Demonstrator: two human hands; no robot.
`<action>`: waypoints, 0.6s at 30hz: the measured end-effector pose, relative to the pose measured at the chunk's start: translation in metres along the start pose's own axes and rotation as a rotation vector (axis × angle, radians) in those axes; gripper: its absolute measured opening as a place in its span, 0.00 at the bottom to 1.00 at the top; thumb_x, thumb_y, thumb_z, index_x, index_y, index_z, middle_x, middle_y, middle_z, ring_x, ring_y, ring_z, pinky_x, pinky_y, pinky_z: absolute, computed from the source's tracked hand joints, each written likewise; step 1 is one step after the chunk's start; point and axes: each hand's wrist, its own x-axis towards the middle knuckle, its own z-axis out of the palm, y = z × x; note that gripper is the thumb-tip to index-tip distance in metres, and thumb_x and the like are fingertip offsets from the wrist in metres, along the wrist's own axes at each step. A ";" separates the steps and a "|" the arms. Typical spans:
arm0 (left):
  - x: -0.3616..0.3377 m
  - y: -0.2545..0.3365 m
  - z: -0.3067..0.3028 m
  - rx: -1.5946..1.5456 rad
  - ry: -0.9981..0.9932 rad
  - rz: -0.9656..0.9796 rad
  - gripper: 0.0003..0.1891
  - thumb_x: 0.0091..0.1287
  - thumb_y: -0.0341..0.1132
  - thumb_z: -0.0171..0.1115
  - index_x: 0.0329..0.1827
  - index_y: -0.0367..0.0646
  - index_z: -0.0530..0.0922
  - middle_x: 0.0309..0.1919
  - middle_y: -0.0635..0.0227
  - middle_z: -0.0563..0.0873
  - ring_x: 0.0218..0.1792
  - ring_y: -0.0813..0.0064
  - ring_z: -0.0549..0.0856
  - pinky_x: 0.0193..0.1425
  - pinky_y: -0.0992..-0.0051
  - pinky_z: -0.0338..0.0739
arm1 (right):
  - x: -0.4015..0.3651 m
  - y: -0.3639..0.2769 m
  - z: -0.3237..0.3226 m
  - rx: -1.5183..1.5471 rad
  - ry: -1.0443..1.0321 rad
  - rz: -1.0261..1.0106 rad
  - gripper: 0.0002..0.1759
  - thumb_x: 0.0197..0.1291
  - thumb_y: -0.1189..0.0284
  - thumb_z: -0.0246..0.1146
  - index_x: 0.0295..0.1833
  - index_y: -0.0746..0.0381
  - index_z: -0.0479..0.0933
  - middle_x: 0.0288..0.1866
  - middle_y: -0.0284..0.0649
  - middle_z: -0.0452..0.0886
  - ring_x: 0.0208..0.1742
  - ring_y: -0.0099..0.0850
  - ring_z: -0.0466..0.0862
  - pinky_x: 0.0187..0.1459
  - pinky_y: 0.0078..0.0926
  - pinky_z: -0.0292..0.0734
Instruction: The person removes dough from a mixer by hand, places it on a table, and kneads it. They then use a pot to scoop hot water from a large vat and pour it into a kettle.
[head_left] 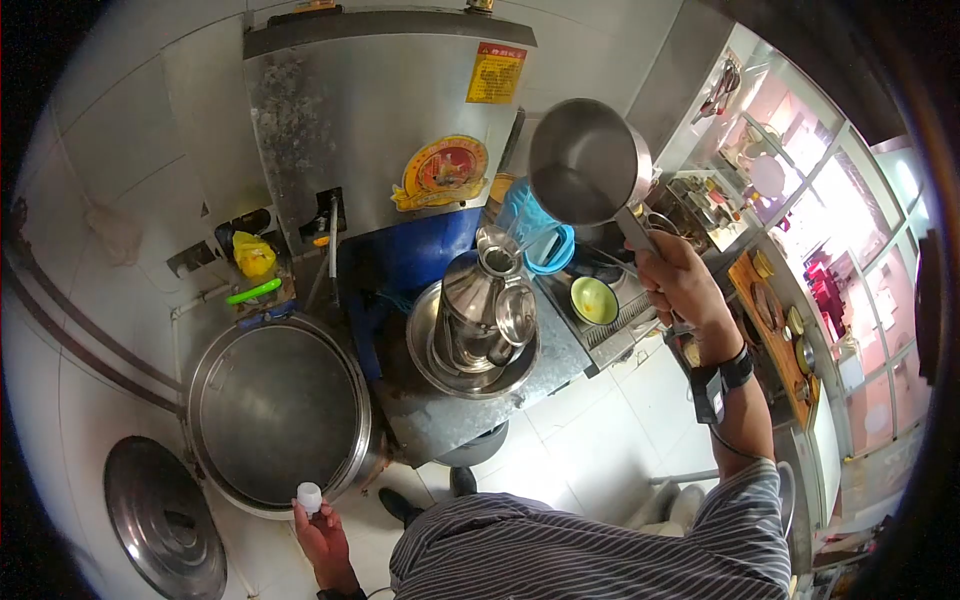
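A round lid [165, 520] lay on the floor, left of the left hand [322, 540]. That hand's fingers were closed around a small white bottle [310, 497], which poked up above the fingertips, just at the rim of a large steel pot [280, 415]. Further right, a steel kettle [487, 300] sat in a basin [425, 335]. A steel saucepan [588, 160] was raised above the right hand [685, 285], whose fingers were wrapped tightly round its handle.
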 end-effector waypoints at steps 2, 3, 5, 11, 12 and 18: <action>-0.001 0.001 0.001 -0.006 0.019 -0.006 0.18 0.75 0.47 0.49 0.46 0.38 0.71 0.25 0.64 0.77 0.22 0.79 0.74 0.21 0.81 0.66 | 0.002 0.006 0.001 -0.078 0.001 -0.065 0.14 0.66 0.69 0.53 0.52 0.66 0.71 0.22 0.25 0.61 0.13 0.14 0.59 0.12 0.15 0.56; 0.001 0.001 0.000 -0.006 0.019 -0.007 0.18 0.75 0.47 0.49 0.46 0.38 0.71 0.25 0.64 0.77 0.22 0.79 0.74 0.21 0.81 0.66 | 0.002 0.005 0.002 -0.078 0.001 -0.065 0.14 0.66 0.69 0.53 0.52 0.66 0.71 0.22 0.25 0.61 0.13 0.14 0.59 0.12 0.15 0.56; 0.004 0.000 -0.005 -0.014 0.004 0.000 0.18 0.75 0.48 0.49 0.46 0.39 0.71 0.26 0.64 0.77 0.22 0.78 0.75 0.21 0.81 0.67 | 0.001 0.004 0.005 -0.140 -0.004 -0.096 0.10 0.66 0.69 0.52 0.45 0.64 0.71 0.21 0.26 0.63 0.12 0.15 0.63 0.12 0.16 0.59; 0.007 0.002 -0.010 -0.026 0.023 -0.024 0.17 0.75 0.47 0.49 0.46 0.40 0.71 0.27 0.62 0.78 0.22 0.78 0.76 0.21 0.81 0.68 | -0.003 -0.001 0.014 -0.351 -0.006 -0.150 0.09 0.68 0.69 0.52 0.36 0.63 0.67 0.19 0.30 0.66 0.11 0.19 0.68 0.11 0.21 0.63; 0.009 0.001 -0.013 -0.024 0.021 -0.025 0.17 0.75 0.47 0.49 0.46 0.40 0.71 0.27 0.62 0.78 0.22 0.78 0.76 0.21 0.81 0.68 | -0.006 -0.007 0.017 -0.402 0.003 -0.131 0.10 0.68 0.68 0.52 0.37 0.64 0.67 0.19 0.36 0.67 0.16 0.26 0.73 0.18 0.29 0.68; 0.016 0.001 -0.022 -0.029 -0.038 -0.028 0.16 0.74 0.46 0.51 0.48 0.40 0.70 0.29 0.61 0.78 0.24 0.77 0.77 0.20 0.81 0.70 | -0.003 0.004 0.027 -0.634 0.039 -0.284 0.10 0.64 0.71 0.55 0.40 0.68 0.67 0.27 0.56 0.72 0.31 0.52 0.77 0.36 0.45 0.69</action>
